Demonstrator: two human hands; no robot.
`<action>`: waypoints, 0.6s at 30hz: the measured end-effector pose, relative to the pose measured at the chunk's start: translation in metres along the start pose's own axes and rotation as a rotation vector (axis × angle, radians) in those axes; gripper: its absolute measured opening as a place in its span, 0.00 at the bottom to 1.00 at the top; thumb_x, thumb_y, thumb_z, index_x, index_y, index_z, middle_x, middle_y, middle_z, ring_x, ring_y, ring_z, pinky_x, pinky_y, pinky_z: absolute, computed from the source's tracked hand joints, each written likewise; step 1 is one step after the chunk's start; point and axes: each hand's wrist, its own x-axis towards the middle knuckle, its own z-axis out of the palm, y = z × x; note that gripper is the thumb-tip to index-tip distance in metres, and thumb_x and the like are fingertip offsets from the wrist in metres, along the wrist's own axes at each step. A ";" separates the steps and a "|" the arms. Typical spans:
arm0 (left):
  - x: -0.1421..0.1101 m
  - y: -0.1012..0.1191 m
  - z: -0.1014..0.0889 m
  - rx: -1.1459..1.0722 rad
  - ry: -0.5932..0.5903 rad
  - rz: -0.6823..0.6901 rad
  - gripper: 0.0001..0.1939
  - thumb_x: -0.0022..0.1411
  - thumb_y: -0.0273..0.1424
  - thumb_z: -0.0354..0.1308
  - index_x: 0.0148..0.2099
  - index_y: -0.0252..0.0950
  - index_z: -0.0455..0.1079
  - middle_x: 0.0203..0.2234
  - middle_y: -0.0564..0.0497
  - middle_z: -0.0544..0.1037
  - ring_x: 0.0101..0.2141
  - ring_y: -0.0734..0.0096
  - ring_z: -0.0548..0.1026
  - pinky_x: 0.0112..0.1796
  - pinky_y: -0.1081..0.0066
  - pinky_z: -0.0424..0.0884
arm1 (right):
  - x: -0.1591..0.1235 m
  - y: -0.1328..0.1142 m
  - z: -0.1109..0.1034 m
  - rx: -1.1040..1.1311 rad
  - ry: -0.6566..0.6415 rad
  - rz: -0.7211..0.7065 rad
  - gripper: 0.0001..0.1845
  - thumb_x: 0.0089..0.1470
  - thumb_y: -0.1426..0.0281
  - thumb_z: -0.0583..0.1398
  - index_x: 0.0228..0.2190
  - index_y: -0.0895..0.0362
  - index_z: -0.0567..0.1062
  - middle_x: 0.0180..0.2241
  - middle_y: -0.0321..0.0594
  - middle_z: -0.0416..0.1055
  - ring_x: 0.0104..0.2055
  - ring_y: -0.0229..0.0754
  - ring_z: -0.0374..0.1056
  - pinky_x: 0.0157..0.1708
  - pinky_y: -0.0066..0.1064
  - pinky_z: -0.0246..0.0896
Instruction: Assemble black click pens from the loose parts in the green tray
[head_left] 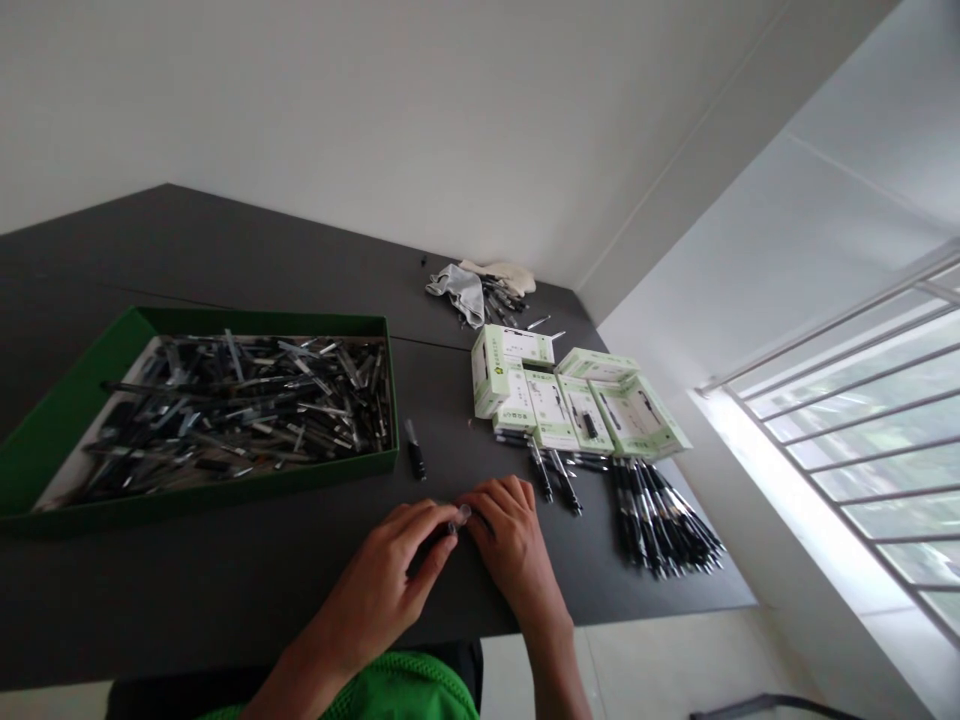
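My left hand is closed around a dark pen piece, whose end pokes out between thumb and forefinger. Against it, my right hand pinches a clear plastic pen part; the fingers cover most of it. The two ends are close together, but I cannot tell whether they touch. Just beyond my hands a single pen piece with a black grip and clear end lies on the table. To the left, a green box holds a heap of loose pen parts.
Green-and-white cartons stand right of centre. Several pens lie before them, with a fanned bundle of black pens farther right. At the wall, grey and cream cloths lie by more pens. The dark table ends near my body.
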 end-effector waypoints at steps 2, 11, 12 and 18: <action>0.000 0.001 0.001 -0.001 -0.009 0.021 0.11 0.75 0.33 0.56 0.55 0.44 0.77 0.48 0.51 0.84 0.50 0.65 0.83 0.54 0.70 0.78 | 0.001 0.000 -0.001 0.022 0.005 0.011 0.04 0.66 0.73 0.64 0.40 0.52 0.80 0.39 0.34 0.79 0.43 0.45 0.67 0.48 0.40 0.56; -0.002 0.000 -0.001 -0.097 -0.047 0.031 0.11 0.76 0.33 0.56 0.56 0.43 0.76 0.49 0.51 0.85 0.50 0.67 0.83 0.54 0.74 0.77 | 0.001 0.002 0.002 0.004 0.031 0.113 0.05 0.63 0.74 0.67 0.38 0.50 0.81 0.37 0.34 0.79 0.42 0.45 0.68 0.48 0.40 0.56; -0.002 -0.001 -0.001 -0.116 -0.051 0.034 0.11 0.76 0.33 0.56 0.56 0.43 0.76 0.49 0.51 0.85 0.50 0.67 0.84 0.54 0.74 0.78 | 0.001 0.001 0.002 0.005 0.027 0.118 0.06 0.64 0.74 0.66 0.38 0.50 0.81 0.37 0.34 0.79 0.42 0.45 0.68 0.48 0.40 0.56; -0.002 -0.003 0.001 -0.189 -0.086 0.076 0.12 0.74 0.29 0.59 0.56 0.42 0.77 0.47 0.50 0.85 0.48 0.66 0.84 0.51 0.74 0.79 | 0.002 -0.001 0.001 -0.008 -0.002 0.133 0.05 0.66 0.72 0.65 0.39 0.49 0.81 0.38 0.35 0.79 0.42 0.45 0.68 0.49 0.41 0.57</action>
